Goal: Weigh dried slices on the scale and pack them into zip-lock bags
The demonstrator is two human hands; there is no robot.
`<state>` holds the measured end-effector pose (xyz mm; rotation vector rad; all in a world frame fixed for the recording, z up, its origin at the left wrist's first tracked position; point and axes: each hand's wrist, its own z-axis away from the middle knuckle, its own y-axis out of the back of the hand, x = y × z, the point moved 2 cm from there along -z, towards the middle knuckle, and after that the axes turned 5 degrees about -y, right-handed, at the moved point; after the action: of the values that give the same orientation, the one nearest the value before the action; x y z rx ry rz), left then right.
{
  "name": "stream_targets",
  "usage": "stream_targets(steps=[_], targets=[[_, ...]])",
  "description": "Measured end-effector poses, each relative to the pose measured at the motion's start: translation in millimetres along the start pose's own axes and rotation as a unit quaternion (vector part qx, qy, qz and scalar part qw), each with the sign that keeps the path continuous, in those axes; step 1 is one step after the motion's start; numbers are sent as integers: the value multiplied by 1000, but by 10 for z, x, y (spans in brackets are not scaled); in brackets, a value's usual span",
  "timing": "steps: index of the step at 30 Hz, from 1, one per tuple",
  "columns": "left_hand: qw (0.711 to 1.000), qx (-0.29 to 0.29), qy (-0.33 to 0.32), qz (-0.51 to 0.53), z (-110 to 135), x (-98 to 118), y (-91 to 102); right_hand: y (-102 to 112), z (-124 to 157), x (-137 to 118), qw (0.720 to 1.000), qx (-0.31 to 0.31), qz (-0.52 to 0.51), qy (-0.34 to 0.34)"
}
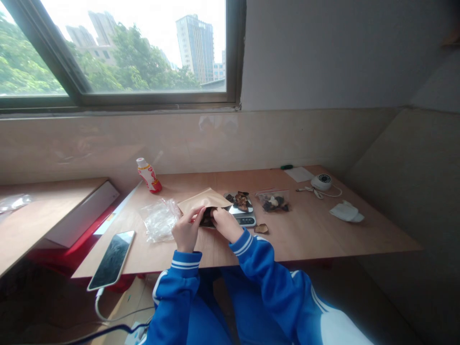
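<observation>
The left hand (187,230) is pinching the near edge of a brown bag (204,197) between thumb and fingers. The right hand (225,223) is reaching in at the bag's mouth from the right; its fingertips are hiding in the dark opening, so I cannot tell whether they are grasping anything. The bag is lying on the bench (305,239) just beyond both hands, its mouth facing the person and its flat upper side spreading away from them. Something dark is showing in the mouth between the hands, too shaded to make out.

Just to the right of the bag, a scale (247,221) is standing beyond the right wrist, and dried slices (242,201) are lying on its plate. One loose slice (261,228) is resting on the bench beside the scale's near right corner. Farther right, a clear pouch (273,201) is holding dark pieces and a pale one.

To the left of the bag, crumpled plastic (160,223) is lying near the left hand. Behind the plastic, a bottle (148,177) is standing upright. A phone (113,258) is sitting at the bench's left end, a cable (97,303) running from it. Toward the right end, a white device (321,181) and a white tissue (346,212) are resting well apart from the hands.
</observation>
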<state>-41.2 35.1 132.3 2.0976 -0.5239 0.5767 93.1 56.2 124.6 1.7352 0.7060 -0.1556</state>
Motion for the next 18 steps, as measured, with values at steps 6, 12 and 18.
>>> stream_targets(steps=[6,12,18], targets=[[1000,3,18,-3,-48,-56,16,279,294,-7,992,101,-80,8],[998,0,44,-37,-131,-158,79,449,532,397,947,230,-219,-55],[996,-35,66,-39,-194,-365,24,132,289,932,975,202,-16,-87]])
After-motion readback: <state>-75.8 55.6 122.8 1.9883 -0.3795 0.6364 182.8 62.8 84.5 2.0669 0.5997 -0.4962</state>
